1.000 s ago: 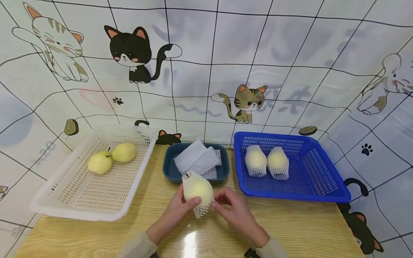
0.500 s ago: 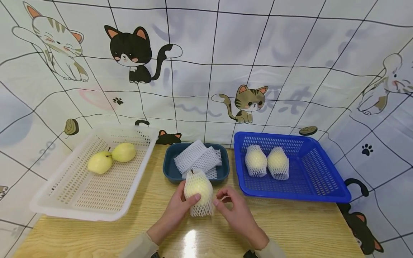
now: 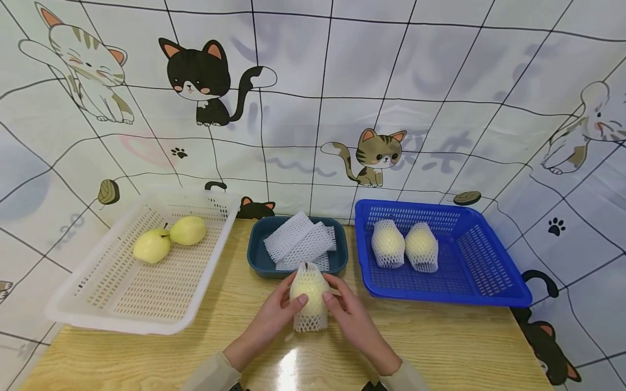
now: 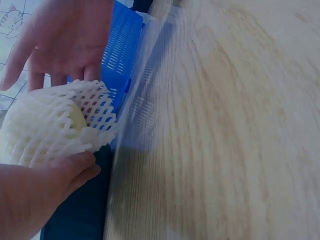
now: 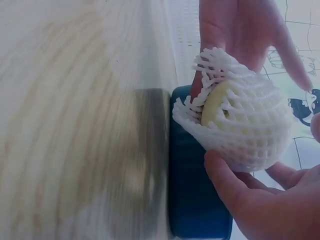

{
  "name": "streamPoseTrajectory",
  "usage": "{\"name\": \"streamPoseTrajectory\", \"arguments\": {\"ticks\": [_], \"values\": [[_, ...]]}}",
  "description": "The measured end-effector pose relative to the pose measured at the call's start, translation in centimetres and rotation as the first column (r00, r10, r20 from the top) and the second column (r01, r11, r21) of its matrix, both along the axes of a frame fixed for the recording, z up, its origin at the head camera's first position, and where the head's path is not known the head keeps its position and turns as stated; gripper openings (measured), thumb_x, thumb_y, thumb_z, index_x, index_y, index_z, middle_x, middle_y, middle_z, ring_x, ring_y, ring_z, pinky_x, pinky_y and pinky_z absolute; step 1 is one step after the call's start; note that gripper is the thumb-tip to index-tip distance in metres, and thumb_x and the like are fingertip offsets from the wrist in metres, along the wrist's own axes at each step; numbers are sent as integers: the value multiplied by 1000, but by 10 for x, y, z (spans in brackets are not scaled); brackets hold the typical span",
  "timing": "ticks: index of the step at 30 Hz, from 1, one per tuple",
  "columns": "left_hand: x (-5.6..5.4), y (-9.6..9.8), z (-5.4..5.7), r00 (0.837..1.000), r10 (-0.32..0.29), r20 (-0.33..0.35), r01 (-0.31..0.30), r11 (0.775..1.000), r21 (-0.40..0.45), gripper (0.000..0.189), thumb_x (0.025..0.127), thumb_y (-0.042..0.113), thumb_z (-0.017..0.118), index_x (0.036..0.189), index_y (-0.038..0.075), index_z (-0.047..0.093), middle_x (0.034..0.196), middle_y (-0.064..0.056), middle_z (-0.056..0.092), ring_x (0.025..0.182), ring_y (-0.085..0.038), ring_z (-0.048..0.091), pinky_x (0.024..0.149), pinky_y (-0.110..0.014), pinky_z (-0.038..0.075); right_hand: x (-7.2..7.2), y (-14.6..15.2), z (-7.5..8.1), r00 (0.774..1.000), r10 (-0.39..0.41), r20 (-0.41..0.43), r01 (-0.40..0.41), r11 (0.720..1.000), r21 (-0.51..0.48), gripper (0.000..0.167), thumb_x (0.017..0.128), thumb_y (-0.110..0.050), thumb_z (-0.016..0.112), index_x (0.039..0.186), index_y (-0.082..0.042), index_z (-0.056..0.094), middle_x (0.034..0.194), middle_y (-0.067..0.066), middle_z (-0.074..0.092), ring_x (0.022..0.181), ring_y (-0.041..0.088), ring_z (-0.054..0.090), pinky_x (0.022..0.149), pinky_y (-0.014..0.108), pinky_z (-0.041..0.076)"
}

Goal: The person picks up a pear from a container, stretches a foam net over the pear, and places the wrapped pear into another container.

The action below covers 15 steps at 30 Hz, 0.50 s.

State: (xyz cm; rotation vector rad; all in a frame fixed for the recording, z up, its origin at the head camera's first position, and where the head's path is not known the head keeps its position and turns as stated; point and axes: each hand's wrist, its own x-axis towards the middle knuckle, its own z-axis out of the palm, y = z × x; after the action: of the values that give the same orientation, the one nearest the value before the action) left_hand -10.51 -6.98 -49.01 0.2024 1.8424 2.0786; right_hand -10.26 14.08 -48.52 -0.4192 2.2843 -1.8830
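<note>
A pale yellow pear (image 3: 310,293) in a white foam net stands upright between my two hands, its stem poking out at the top. My left hand (image 3: 274,314) grips it from the left, thumb across its front. On the other side, my right hand (image 3: 353,316) holds it with the thumb against its front and the fingers reaching behind. The net's open lower end hangs past the fruit; the pear's bare bottom (image 5: 214,106) shows through it in the right wrist view. Just behind, a teal tray (image 3: 256,260) holds several flat foam nets (image 3: 305,241).
At the left, a white basket (image 3: 195,304) holds two bare pears (image 3: 151,247). A blue basket (image 3: 469,271) at the right has two netted pears (image 3: 388,244) in its left part. Everything stands on a wood-grain table (image 3: 440,336) before a cat-print wall covering.
The netted pear has turned from tilted to upright and shifted slightly right. My right hand let go of the net's lower edge and now holds the pear's right side.
</note>
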Motion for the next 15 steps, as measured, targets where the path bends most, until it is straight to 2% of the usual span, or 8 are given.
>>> {"name": "streamPoseTrajectory", "arguments": {"ticks": [3,6,11,15], "values": [[2,-3,2,999,-53,7,53,996,73,69,113,37,40,165,2,10,162,-30,27,141,-40,43,106,-38,47,0,-1,0,998,-5,70,6,1000,-12,53,109,-23,53,157,-5,38,156,23,41,131,45,55,100,49,53],[4,-5,4,996,-88,2,87,989,121,69,114,42,28,164,0,5,166,-30,17,145,-44,36,111,-38,43,-1,-3,-1,990,-25,139,29,999,-26,65,105,-24,61,160,-5,31,156,23,38,131,44,54,99,50,53],[5,-6,8,993,-117,0,116,980,164,69,114,44,23,164,0,5,165,-34,16,147,-49,29,117,-42,36,-3,-6,-3,984,-98,147,96,995,20,83,97,-25,72,161,-2,24,152,24,42,127,37,55,97,45,52],[5,-7,8,994,-111,8,107,974,201,68,114,44,21,163,-2,7,163,-35,19,146,-50,31,117,-43,36,-3,-6,-5,983,-134,128,129,990,48,87,93,-27,77,159,1,26,143,25,49,121,34,57,95,45,52]]}}
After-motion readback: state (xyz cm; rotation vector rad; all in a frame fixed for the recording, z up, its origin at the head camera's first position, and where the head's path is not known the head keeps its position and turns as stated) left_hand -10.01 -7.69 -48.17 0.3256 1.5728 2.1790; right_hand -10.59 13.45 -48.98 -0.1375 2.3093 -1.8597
